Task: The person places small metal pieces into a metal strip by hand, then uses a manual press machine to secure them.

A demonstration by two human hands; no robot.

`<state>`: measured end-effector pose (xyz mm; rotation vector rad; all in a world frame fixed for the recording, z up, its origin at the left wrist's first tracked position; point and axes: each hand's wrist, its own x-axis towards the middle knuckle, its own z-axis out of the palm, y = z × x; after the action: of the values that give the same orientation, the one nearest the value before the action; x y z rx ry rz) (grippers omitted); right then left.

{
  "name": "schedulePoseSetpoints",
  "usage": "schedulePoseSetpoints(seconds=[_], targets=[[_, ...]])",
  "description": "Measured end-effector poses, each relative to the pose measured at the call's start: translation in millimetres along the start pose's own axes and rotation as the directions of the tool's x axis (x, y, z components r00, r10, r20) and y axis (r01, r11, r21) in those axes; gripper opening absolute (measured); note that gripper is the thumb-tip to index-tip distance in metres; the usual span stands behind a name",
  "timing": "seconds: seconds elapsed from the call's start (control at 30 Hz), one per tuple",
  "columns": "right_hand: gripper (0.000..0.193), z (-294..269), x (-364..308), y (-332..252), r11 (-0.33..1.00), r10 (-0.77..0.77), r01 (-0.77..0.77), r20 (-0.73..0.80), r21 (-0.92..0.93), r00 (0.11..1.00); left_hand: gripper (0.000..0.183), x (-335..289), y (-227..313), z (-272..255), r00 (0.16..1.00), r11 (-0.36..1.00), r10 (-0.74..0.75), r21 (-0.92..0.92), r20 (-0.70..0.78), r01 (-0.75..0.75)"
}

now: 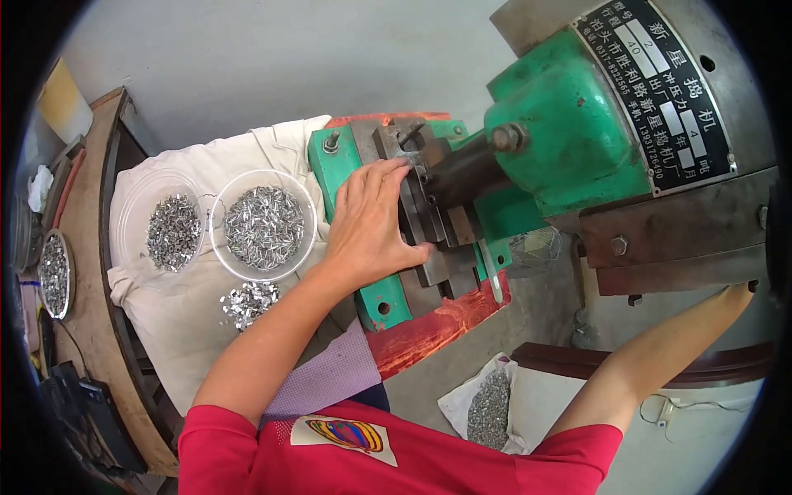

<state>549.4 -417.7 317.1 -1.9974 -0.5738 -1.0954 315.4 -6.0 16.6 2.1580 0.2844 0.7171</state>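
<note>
Left hand point(369, 223) flat on grey steel die point(429, 210)

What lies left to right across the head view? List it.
Metal tray of parts → left clear bowl → right clear bowl → left hand → green press head

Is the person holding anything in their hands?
Left hand lies flat on the press's metal die block, fingertips at its top; whether it grips anything cannot be told. Right hand is hidden.
</note>
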Motion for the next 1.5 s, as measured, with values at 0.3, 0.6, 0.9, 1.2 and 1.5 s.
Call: schedulePoseSetpoints(seconds=[0.3, 0.6, 0.9, 1.2, 1.5], targets=[[0.038, 37, -66, 29, 0.894, -0.366, 0.253, -0.275, -0.371, 0.889, 0.098, 4, 4, 3, 1.0, 0.999, 0.03, 0.011, -0.009, -0.03], [0.037, 36, -48, -28, 0.959, 0.159, -0.131, -0.091, 0.253, 0.983, 0.089, 4, 5, 1, 0.996, 0.997, 0.066, 0.035, -0.058, -0.064], [0.045, 39, -23, -59, 0.949, 0.249, -0.219, -0.111, 0.229, 0.962, 0.095, -45, 35, -12, 0.988, 0.997, 0.064, 0.021, 0.142, -0.068], [0.041, 116, -203, -89, 0.771, -0.457, 0.387, -0.016, -0.506, 0.89, 0.097, -54, 31, -7, 0.992, 0.995, 0.074, 0.065, 0.1, -0.081], [0.02, 180, -312, -133, 0.994, -0.091, 0.035, 0.656, 0.099, 0.749, 0.096, -54, 28, -7, 0.991, 0.992, 0.107, 0.054, 0.077, -0.111]])
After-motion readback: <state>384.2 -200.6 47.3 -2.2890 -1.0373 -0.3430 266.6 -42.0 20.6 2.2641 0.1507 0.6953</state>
